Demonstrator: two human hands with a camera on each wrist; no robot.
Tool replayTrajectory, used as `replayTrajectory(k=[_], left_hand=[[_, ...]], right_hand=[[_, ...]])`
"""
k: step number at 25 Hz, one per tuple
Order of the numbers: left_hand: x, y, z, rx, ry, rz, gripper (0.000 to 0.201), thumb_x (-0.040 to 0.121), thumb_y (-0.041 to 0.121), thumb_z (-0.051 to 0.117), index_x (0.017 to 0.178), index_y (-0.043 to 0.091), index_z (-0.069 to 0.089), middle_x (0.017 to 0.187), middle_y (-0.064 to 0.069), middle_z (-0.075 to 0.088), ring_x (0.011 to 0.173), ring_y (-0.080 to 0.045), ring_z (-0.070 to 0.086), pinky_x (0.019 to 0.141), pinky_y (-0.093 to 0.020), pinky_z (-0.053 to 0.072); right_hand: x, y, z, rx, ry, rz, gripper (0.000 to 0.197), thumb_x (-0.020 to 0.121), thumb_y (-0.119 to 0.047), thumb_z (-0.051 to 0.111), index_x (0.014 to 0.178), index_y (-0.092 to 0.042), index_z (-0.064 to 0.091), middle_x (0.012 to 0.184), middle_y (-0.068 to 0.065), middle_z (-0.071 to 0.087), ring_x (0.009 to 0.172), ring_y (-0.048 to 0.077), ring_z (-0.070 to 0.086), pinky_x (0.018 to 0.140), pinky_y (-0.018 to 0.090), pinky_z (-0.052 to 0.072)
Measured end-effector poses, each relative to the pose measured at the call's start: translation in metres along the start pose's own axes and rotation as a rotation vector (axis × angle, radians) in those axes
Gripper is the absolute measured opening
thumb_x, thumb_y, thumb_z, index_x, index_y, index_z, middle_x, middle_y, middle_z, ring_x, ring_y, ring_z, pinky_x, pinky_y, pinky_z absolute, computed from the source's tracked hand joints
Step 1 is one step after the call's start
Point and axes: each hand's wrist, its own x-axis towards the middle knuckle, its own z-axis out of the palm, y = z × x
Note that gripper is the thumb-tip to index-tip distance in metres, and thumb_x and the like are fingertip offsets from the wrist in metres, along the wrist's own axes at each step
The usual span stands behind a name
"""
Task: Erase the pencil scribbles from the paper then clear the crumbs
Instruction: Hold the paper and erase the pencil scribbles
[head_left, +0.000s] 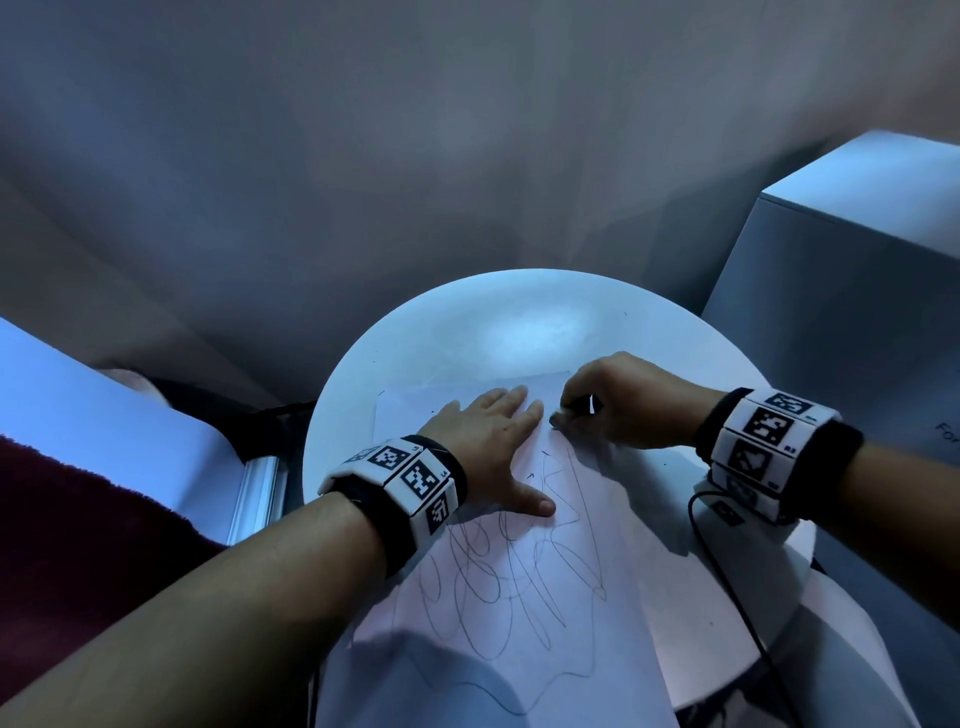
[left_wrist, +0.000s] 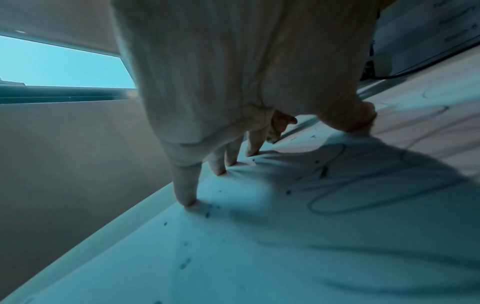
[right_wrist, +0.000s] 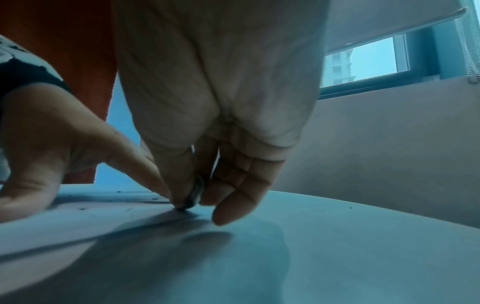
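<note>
A white sheet of paper (head_left: 524, 613) lies on the round white table (head_left: 467, 332), its near half covered in looping pencil scribbles (head_left: 498, 587). My left hand (head_left: 485, 441) presses flat on the sheet with straight, spread fingers (left_wrist: 185, 185). Just right of its fingertips, my right hand (head_left: 613, 402) pinches a small grey eraser (right_wrist: 193, 195) and holds its tip on the paper. Dark eraser crumbs (left_wrist: 207, 214) lie scattered on the sheet around the left fingers. The far part of the sheet looks bare of lines.
A black cable (head_left: 727, 582) runs over the table's right side near my right wrist. A grey box-like cabinet (head_left: 852, 270) stands to the right. A dark red fabric (head_left: 78, 545) and a window sill lie to the left.
</note>
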Motion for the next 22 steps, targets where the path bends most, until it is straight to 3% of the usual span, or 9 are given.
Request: replayTrajectory(k=[3, 7, 9, 12, 15, 17, 20, 22], left_hand=[[0.000, 0.000, 0.000, -0.014, -0.041, -0.010, 0.123, 0.071, 0.084, 0.060, 0.160, 0.027, -0.003, 0.169, 0.003, -0.011, 0.154, -0.016, -0.007, 0.123, -0.054, 0.012], [-0.001, 0.000, 0.002, -0.015, -0.053, -0.012, 0.129, 0.067, 0.089, 0.057, 0.160, 0.028, -0.008, 0.168, 0.004, -0.015, 0.154, -0.016, -0.010, 0.123, -0.054, 0.009], [-0.001, 0.000, 0.002, -0.014, -0.050, -0.011, 0.129, 0.067, 0.089, 0.058, 0.160, 0.029, -0.007, 0.168, 0.004, -0.014, 0.154, -0.016, -0.009, 0.123, -0.054, 0.009], [-0.001, 0.001, 0.001, -0.027, -0.035, -0.009, 0.127, 0.066, 0.088, 0.059, 0.160, 0.032, -0.005, 0.169, 0.003, -0.011, 0.154, -0.017, -0.008, 0.122, -0.055, 0.009], [-0.001, 0.001, 0.001, -0.046, -0.038, -0.013, 0.126, 0.068, 0.085, 0.062, 0.160, 0.033, -0.005, 0.169, 0.004, -0.011, 0.154, -0.016, -0.009, 0.122, -0.055, 0.008], [-0.001, 0.001, 0.001, -0.048, -0.040, -0.014, 0.127, 0.068, 0.085, 0.063, 0.160, 0.031, -0.005, 0.169, 0.004, -0.012, 0.154, -0.016, -0.009, 0.123, -0.055, 0.007], [-0.001, 0.001, 0.001, -0.031, -0.032, -0.012, 0.127, 0.067, 0.088, 0.060, 0.160, 0.031, -0.003, 0.169, 0.003, -0.011, 0.154, -0.016, -0.008, 0.122, -0.055, 0.008], [-0.001, 0.001, 0.001, -0.032, -0.031, -0.013, 0.127, 0.067, 0.087, 0.060, 0.160, 0.031, -0.004, 0.169, 0.004, -0.011, 0.154, -0.016, -0.008, 0.122, -0.054, 0.008]], right_hand=[[-0.009, -0.008, -0.001, -0.077, 0.003, -0.030, 0.023, 0.089, -0.040, 0.063, 0.083, -0.020, 0.071, 0.084, -0.002, 0.069, 0.077, 0.023, 0.062, 0.070, 0.036, 0.052], [-0.035, -0.036, 0.012, -0.157, -0.116, -0.242, 0.029, 0.093, -0.042, 0.055, 0.079, -0.020, 0.069, 0.082, -0.004, 0.065, 0.069, 0.021, 0.058, 0.062, 0.035, 0.048], [-0.024, -0.033, 0.007, -0.136, -0.122, -0.188, 0.027, 0.091, -0.043, 0.058, 0.079, -0.022, 0.070, 0.080, -0.004, 0.068, 0.069, 0.020, 0.058, 0.065, 0.035, 0.050], [-0.005, -0.019, -0.003, -0.090, 0.007, -0.059, 0.023, 0.088, -0.043, 0.062, 0.081, -0.023, 0.072, 0.080, 0.000, 0.072, 0.074, 0.025, 0.063, 0.069, 0.037, 0.053], [-0.021, -0.042, 0.009, -0.141, -0.088, -0.188, 0.022, 0.088, -0.035, 0.059, 0.073, -0.021, 0.068, 0.078, 0.001, 0.070, 0.070, 0.026, 0.061, 0.063, 0.034, 0.050], [-0.026, -0.046, 0.011, -0.131, -0.161, -0.187, 0.024, 0.089, -0.037, 0.059, 0.073, -0.021, 0.068, 0.079, 0.001, 0.070, 0.069, 0.025, 0.060, 0.062, 0.033, 0.048], [-0.003, -0.024, -0.008, -0.166, -0.043, -0.036, 0.022, 0.087, -0.042, 0.059, 0.078, -0.024, 0.068, 0.084, -0.001, 0.070, 0.079, 0.028, 0.063, 0.066, 0.031, 0.049], [-0.005, -0.026, -0.004, -0.167, -0.044, -0.073, 0.019, 0.086, -0.039, 0.060, 0.077, -0.025, 0.068, 0.083, -0.001, 0.070, 0.076, 0.027, 0.061, 0.066, 0.031, 0.047]])
